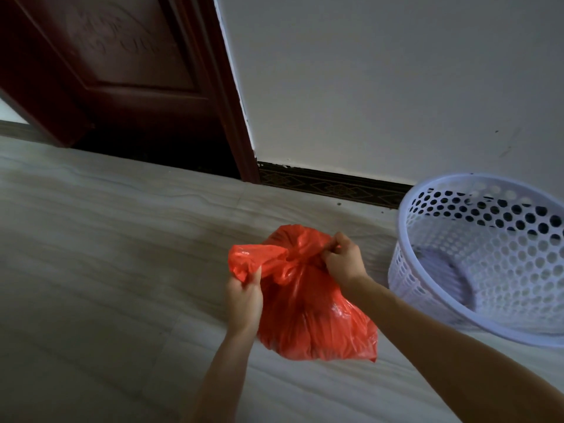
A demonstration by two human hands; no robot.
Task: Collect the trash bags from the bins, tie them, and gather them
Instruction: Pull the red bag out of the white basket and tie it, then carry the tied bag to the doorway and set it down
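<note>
Held low before the camera, the crinkled red plastic trash bag (pixel 308 303) hung above the pale floor. Its gathered neck was pinched by the left hand (pixel 244 296) at nine o'clock and the right hand (pixel 343 261) at two. It looked soft, light and slippery, best gripped by those twisted ends. At three o'clock stood the perforated white plastic bin (pixel 488 254).

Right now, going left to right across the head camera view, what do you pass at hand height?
Bare floor → left hand gripping the bag's loose end → red trash bag → right hand pinching its neck → white perforated bin.
</note>
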